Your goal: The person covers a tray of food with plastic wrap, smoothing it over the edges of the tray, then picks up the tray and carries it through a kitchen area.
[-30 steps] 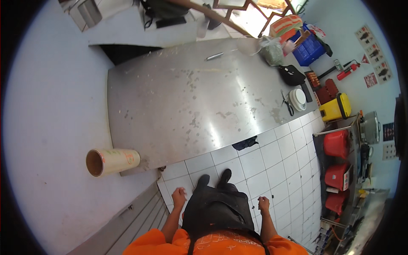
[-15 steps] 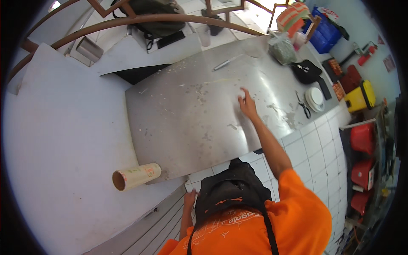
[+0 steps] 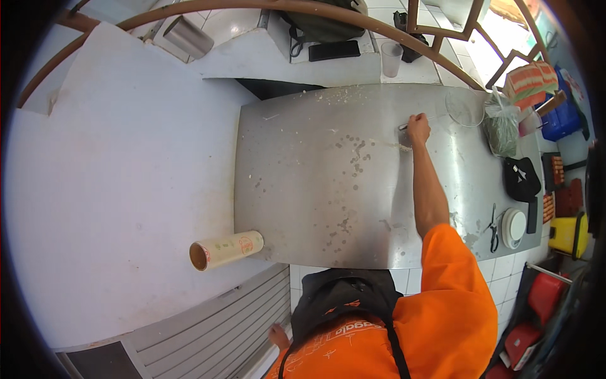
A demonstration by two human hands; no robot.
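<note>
My right arm stretches across a steel table (image 3: 303, 183), and my right hand (image 3: 418, 129) is closed around a slim knife near the table's far side. Its silver handle end (image 3: 403, 127) sticks out to the left of my fingers; the blade is hard to make out against the steel. Just right of that hand lies a clear round lid or dish (image 3: 465, 106). My left hand (image 3: 278, 335) hangs low beside my body, below the table edge, its fingers too small and blurred to read. A cardboard-cored roll of film (image 3: 227, 249) lies at the table's near left corner.
To the right are a bag of green leaves (image 3: 503, 129), a black pouch (image 3: 522, 179), pliers-like scissors (image 3: 494, 230) and a white round tub (image 3: 514, 227). Brown metal railing (image 3: 303, 7) curves along the far side. A clear cup (image 3: 391, 59) stands beyond the table.
My right hand has reached farther across the table and taken hold of the knife that lay there. The view has swung to the right; my left hand stays low at my side.
</note>
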